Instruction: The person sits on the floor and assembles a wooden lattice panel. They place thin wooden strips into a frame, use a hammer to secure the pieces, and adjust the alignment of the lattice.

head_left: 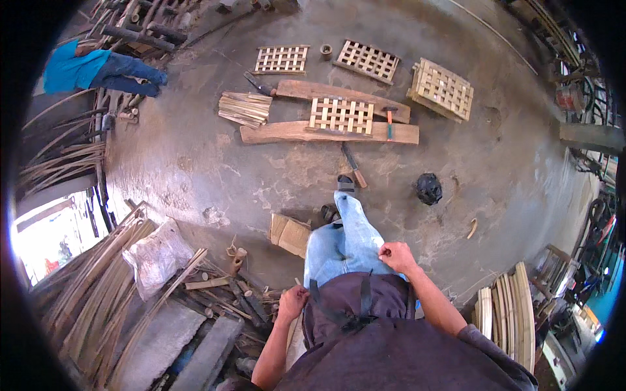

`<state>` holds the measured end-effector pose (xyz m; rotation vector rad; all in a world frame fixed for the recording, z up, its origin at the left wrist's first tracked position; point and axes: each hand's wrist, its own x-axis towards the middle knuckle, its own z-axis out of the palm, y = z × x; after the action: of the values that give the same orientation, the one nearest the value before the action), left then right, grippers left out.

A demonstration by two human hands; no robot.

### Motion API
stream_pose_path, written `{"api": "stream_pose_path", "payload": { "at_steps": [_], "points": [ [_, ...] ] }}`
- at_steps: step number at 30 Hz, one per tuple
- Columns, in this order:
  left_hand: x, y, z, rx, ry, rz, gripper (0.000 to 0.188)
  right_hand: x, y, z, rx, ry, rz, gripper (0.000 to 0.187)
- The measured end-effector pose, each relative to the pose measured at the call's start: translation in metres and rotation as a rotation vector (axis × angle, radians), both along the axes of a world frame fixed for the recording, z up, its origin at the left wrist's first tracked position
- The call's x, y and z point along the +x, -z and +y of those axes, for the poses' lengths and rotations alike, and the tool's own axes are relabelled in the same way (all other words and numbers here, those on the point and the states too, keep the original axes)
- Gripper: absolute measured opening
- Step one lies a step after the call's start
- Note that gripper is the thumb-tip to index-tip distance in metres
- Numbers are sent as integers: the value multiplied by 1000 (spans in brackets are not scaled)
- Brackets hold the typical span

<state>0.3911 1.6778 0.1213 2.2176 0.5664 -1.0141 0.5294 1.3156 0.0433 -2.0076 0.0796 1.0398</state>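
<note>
Jeans (pixel 339 244) are pinched at the hips by both hands (pixel 292 301) (pixel 396 255), bare concrete floor (pixel 195 163) ahead.

open: bare concrete floor (pixel 195 163) ahead-left | blocked: planks (pixel 329 132) with lattice panel (pixel 341 115) ahead | bamboo strips (pixel 98 287) crowd left

Dark shirt hem (pixel 352 296) apparently pinched at both sides, over light jeans (pixel 342 244).
</note>
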Motion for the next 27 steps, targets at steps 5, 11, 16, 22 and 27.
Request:
{"api": "stream_pose_path", "payload": {
  "at_steps": [5, 11, 16, 22, 27],
  "points": [
    [77, -3, 63, -153, -66, 147, 20, 41, 9, 36, 15, -27, 77, 12],
    [155, 18, 124, -260, 202, 395, 17, 40, 15, 70, 145, 40, 260, 14],
    [224, 78, 184, -467, 397, 720, 17, 59, 58, 100, -101, 536, 143, 14],
    [331, 217, 184, -201, 425, 228, 25, 84, 244, 104, -133, 798, 77, 16],
    [477, 449, 158, -69, 499, -164, 22, 178, 402, 75, -298, 686, -186, 17]
  ]
}}
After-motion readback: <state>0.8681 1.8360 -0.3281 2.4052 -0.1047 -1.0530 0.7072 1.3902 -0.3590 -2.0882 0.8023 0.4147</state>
